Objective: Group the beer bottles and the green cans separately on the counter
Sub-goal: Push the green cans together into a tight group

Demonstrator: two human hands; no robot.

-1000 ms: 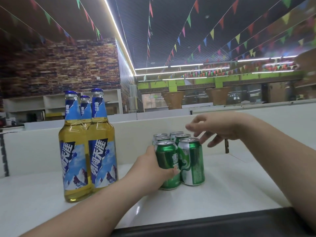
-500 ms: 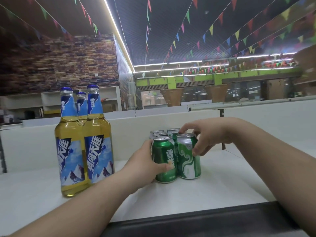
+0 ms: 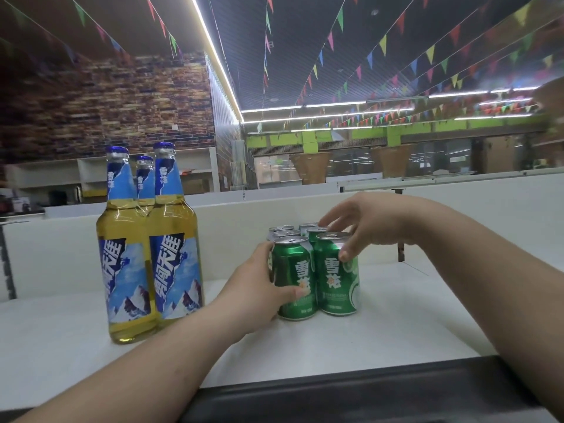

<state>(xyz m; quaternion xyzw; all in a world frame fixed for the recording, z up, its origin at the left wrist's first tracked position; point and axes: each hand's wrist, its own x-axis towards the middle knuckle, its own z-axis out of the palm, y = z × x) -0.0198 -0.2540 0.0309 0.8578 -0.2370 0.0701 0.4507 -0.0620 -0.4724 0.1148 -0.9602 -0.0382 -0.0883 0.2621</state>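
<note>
Already your two groups stand apart on the white counter [image 3: 381,337]: three beer bottles [image 3: 149,248] packed shoulder to shoulder on the left, the green cans [image 3: 314,270] clustered to their right with a clear strip of counter between them.

Your left hand [image 3: 259,291] wraps the front-left can [image 3: 294,277] from its outer side, thumb laid across the lower label and fingers hidden behind, so it is closed on that can and bracing the cluster from the left. Your right hand [image 3: 369,227] comes over from the other side, fingers spread and curved, the thumb pressing the face of the front-right can [image 3: 335,276] near its top while the other fingertips rest about the rims of the cans behind. It is draped over the cans rather than clenched round one.

Held this way, the two hands act as a pair of bookends: it looks like you are squeezing the cans into a tight block so none strays toward the bottles. At least five lids show; the rear ones are partly hidden, so you cannot count them surely.

By the look of it, sorting is nearly finished and only this tidying is left. Mind the tall bottles beside your left forearm, since a sideways nudge could tip them.
</note>
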